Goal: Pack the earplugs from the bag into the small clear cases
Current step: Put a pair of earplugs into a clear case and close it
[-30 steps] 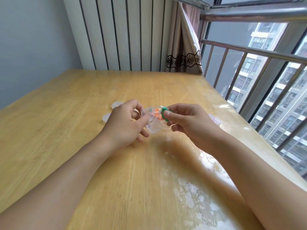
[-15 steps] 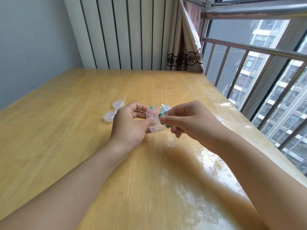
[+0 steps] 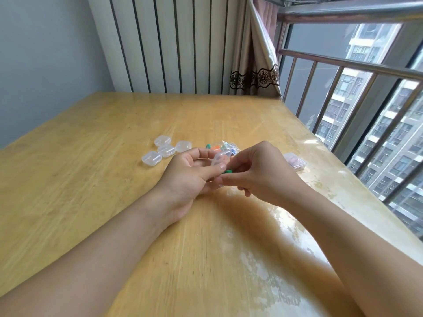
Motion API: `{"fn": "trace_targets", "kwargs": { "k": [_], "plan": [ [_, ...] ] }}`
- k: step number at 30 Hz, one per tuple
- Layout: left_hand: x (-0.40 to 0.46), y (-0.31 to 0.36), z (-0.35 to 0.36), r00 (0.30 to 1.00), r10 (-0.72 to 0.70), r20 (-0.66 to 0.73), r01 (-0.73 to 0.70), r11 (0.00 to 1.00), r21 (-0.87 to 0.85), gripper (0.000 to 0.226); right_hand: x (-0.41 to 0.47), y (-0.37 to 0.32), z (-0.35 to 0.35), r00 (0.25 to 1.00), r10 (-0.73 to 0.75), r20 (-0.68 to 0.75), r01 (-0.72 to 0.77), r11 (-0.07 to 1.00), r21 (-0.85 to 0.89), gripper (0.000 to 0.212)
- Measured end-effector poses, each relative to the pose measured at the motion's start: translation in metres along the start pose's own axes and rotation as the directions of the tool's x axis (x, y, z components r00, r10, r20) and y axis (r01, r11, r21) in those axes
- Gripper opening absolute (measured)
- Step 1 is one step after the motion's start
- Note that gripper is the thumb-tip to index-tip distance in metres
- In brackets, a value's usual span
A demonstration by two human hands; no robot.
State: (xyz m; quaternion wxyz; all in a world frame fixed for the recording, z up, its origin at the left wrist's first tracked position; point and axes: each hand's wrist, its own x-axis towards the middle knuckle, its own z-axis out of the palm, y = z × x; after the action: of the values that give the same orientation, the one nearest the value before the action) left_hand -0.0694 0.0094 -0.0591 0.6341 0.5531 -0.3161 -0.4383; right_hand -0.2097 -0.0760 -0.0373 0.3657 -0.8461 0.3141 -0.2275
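Fingers of my left hand [image 3: 187, 172] grip a clear case [image 3: 220, 158]; my right hand [image 3: 263, 172] pinches a green earplug [image 3: 228, 172] against it.

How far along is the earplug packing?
Early on. Possibly one packed case sits by the window side. The left hand holds an open case while the right hand pinches a green earplug. Four cases and the bag remain.

An open small clear case [image 3: 220, 159] sits tilted above the table, a green earplug [image 3: 227, 172] at its near edge. Behind it lies the clear bag [image 3: 225, 146] of green and orange earplugs. 4 closed clear cases [image 3: 166, 150] cluster to its left.
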Motion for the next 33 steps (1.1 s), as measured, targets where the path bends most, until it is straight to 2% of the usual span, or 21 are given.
{"fn": "trace_targets", "kwargs": {
  "k": [3,7,10,13,16,21,33],
  "plan": [
    [0.002,-0.001,-0.003,1.000,-0.001,-0.010,0.001,0.999,0.040,0.028,0.002,0.000,-0.006,0.999,0.020,0.037,-0.022,0.998,0.067,0.019],
    [0.006,-0.002,-0.004,1.000,-0.005,-0.011,0.005,0.999,0.049,0.027,0.009,0.003,-0.024,0.991,0.115,-0.075,-0.070,0.891,0.448,0.029],
    [0.005,-0.002,-0.003,0.999,-0.014,0.042,0.012,0.998,0.059,0.030,0.009,0.004,-0.022,0.995,0.097,-0.027,-0.070,0.861,0.504,0.021],
    [0.003,-0.002,-0.003,0.997,-0.021,0.070,0.015,0.996,0.089,0.034,0.006,0.004,-0.013,0.998,0.048,0.049,-0.065,0.877,0.477,0.028],
    [0.004,-0.001,-0.003,0.997,-0.030,0.069,0.023,0.995,0.098,0.033,0.006,0.005,-0.010,0.999,0.035,0.027,-0.043,0.924,0.381,0.040],
    [0.003,0.001,-0.003,0.996,-0.034,0.079,0.029,0.997,0.066,0.034,0.008,0.007,-0.008,1.000,0.021,-0.014,-0.018,0.977,0.211,0.017],
    [0.002,0.005,-0.004,0.994,-0.074,0.080,0.080,0.994,-0.080,0.025,0.011,0.013,-0.006,0.999,0.003,-0.044,0.004,0.989,0.147,0.013]
  ]
}}
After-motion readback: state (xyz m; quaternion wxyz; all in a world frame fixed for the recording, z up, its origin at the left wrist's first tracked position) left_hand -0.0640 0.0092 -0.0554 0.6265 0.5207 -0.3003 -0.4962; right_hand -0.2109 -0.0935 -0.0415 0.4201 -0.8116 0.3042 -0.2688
